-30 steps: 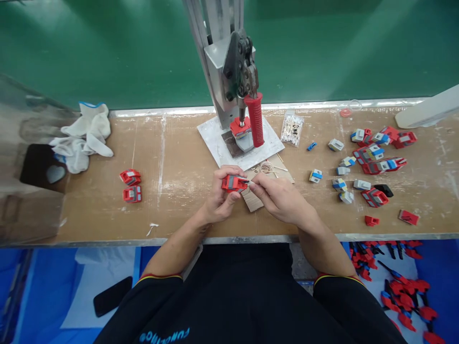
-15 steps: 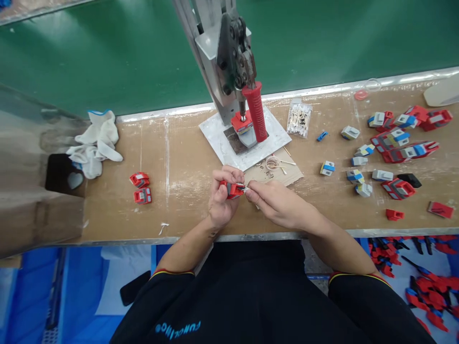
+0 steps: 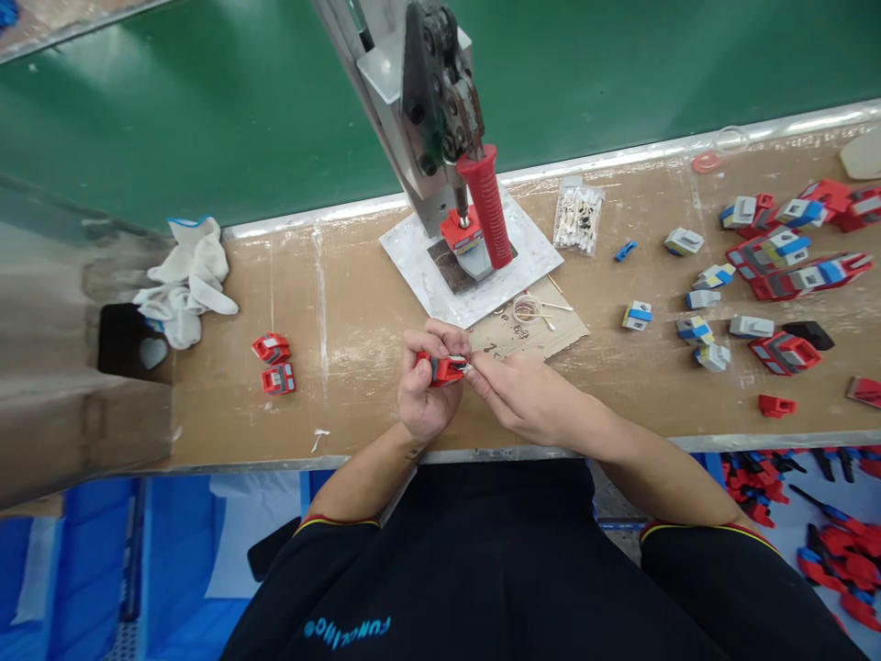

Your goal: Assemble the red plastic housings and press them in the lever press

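Note:
My left hand (image 3: 428,390) is closed around a small red and grey plastic toy part (image 3: 447,369), holding it above the front of the bench. From the right, my right hand (image 3: 527,393) pinches a cotton swab, its white tip touching the end of the toy part; most of the swab is hidden by the fingers. Just beyond the hands lies a piece of cardboard (image 3: 557,335) with a small round clear lid (image 3: 527,308) and used swabs. A toggle press with a red handle (image 3: 487,207) stands behind, over a similar red and grey part (image 3: 460,229) on its white plate (image 3: 406,246).
Two red toy parts (image 3: 278,378) and white gloves (image 3: 189,275) lie left. A bag of cotton swabs (image 3: 579,218) is right of the press. Several grey, blue and red parts (image 3: 785,352) spread across the right side. Blue bins (image 3: 175,542) sit below the bench edge.
The view has shifted slightly, so the bench items sit a little differently in frame. Both hands keep their hold, the swab still against the toy part.

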Available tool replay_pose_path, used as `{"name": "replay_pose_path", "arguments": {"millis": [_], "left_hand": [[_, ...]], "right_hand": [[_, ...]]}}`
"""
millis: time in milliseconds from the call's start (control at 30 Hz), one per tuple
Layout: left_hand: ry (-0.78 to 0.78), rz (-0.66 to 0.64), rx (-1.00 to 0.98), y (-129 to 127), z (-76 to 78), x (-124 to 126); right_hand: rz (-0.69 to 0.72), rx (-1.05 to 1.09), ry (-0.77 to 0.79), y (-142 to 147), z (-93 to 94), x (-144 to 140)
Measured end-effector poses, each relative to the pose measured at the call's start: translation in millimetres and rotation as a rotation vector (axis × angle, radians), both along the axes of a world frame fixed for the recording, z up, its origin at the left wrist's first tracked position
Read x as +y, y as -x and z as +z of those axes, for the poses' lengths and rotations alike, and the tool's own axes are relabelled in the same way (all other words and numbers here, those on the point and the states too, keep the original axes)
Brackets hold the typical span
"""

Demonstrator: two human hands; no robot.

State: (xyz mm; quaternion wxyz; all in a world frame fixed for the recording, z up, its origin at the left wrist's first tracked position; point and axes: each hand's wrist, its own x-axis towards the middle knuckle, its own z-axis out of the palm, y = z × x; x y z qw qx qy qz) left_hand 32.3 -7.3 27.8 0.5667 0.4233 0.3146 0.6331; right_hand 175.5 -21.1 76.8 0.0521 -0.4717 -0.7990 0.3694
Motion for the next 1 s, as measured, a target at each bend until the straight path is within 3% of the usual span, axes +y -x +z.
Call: {"name": "replay_pose_path", "arguments": {"millis": [167, 367, 1000], "left_hand": [[0.006, -0.018, -0.023, -2, 0.7, 1], [0.021, -0.055, -0.066, -1, 2.4, 1], [0.166, -0.15, -0.074, 8, 6.8, 1]], "right_hand": [[0.052, -0.171, -0.003, 3, 5.3, 1], [0.104, -0.199, -0.048, 6, 4.5, -1], [0.08, -0.321, -0.04, 14, -3.0, -5]]}}
